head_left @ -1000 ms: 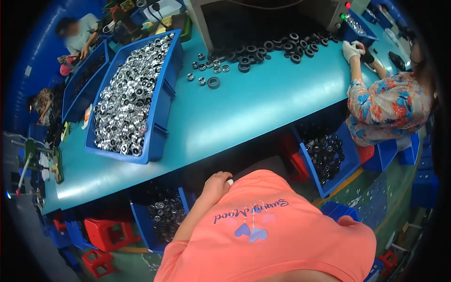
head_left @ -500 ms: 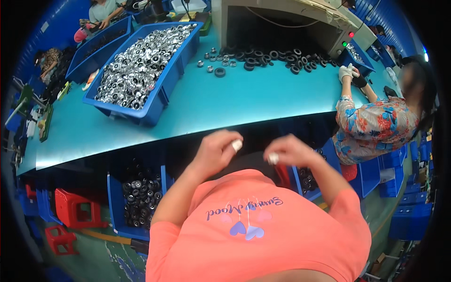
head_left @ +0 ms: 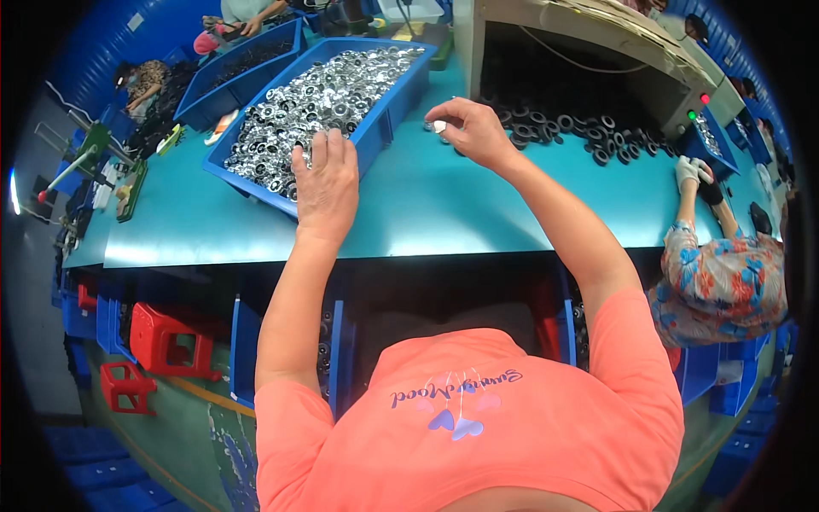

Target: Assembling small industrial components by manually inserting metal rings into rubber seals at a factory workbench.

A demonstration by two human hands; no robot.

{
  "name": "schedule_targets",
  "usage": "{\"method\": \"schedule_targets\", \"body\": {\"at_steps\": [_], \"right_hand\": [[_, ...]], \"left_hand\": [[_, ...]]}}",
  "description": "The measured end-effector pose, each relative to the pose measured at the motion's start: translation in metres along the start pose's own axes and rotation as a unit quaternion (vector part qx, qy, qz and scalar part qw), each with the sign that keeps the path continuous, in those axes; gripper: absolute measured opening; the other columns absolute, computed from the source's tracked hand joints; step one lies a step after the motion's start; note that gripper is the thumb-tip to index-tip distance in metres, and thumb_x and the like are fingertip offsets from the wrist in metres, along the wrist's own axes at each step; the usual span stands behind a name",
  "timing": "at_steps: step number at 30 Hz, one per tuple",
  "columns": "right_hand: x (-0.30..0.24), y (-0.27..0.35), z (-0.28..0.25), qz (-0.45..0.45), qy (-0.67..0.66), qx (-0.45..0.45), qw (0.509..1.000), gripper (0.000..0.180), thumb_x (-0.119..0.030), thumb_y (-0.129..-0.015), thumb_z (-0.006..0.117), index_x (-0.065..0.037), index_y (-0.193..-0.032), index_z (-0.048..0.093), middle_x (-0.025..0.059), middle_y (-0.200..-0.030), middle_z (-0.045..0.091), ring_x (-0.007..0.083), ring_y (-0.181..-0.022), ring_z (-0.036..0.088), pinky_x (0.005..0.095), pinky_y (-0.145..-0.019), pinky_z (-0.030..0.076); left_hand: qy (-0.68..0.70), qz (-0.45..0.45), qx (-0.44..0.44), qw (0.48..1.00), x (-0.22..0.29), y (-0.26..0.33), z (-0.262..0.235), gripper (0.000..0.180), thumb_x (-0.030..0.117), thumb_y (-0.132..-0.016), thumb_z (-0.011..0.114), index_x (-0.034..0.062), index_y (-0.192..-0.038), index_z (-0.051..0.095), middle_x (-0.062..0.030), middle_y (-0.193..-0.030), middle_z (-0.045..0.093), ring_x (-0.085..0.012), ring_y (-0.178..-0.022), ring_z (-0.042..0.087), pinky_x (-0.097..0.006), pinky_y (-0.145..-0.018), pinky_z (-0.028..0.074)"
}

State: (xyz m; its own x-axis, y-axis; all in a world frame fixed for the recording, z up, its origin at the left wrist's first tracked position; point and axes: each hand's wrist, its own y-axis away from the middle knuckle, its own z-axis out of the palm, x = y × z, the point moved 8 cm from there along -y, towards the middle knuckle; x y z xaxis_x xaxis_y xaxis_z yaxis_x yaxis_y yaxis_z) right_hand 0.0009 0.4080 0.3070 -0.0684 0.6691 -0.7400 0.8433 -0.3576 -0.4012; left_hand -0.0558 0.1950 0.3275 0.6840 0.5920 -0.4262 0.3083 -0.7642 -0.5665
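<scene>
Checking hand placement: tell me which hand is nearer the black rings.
Right. The right hand sits at the near edge of the black rings, pinching a small silver part. The left hand rests on the blue bin, farther left.

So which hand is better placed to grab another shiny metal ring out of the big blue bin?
Left. The left hand already rests on the blue bin rim, fingers over the metal rings. The right hand is past the bin, pinching a small piece over the table.
</scene>
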Motion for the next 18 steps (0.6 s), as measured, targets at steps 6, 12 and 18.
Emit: {"method": "schedule_targets", "body": {"at_steps": [6,12,18], "right_hand": [[0.035,-0.015,0.006,-0.004,0.017,0.014,1.0,0.022,-0.011,-0.081,0.066,-0.009,-0.102,0.074,0.0102,-0.096,0.069,0.0246,-0.086,0.067,0.0359,-0.081,0.054],[0.059,-0.004,-0.021,0.01,0.057,0.057,0.997,0.021,-0.011,-0.082,0.067,-0.008,-0.102,0.074,0.0105,-0.093,0.068,0.0248,-0.086,0.067,0.0358,-0.081,0.054],[0.031,-0.045,-0.026,-0.097,0.135,0.045,0.985,0.031,-0.009,-0.083,0.066,-0.007,-0.115,0.068,0.0093,-0.109,0.066,0.022,-0.088,0.067,0.0324,-0.081,0.055]], "left_hand": [[0.131,0.002,-0.026,0.991,-0.035,-0.005,0.032,0.033,0.013,-0.084,0.067,0.0058,-0.115,0.062,-0.0064,-0.108,0.059,-0.0263,-0.109,0.053,-0.042,-0.099,0.038],[0.175,-0.003,-0.009,0.985,-0.044,-0.002,0.034,0.038,0.015,-0.084,0.068,0.0069,-0.121,0.062,-0.0091,-0.114,0.059,-0.0289,-0.111,0.053,-0.044,-0.098,0.039],[0.157,-0.16,-0.129,0.966,-0.07,-0.032,0.056,0.064,0.049,-0.086,0.067,0.0173,-0.14,0.051,-0.0189,-0.129,0.054,-0.0412,-0.118,0.05,-0.052,-0.097,0.045]]}}
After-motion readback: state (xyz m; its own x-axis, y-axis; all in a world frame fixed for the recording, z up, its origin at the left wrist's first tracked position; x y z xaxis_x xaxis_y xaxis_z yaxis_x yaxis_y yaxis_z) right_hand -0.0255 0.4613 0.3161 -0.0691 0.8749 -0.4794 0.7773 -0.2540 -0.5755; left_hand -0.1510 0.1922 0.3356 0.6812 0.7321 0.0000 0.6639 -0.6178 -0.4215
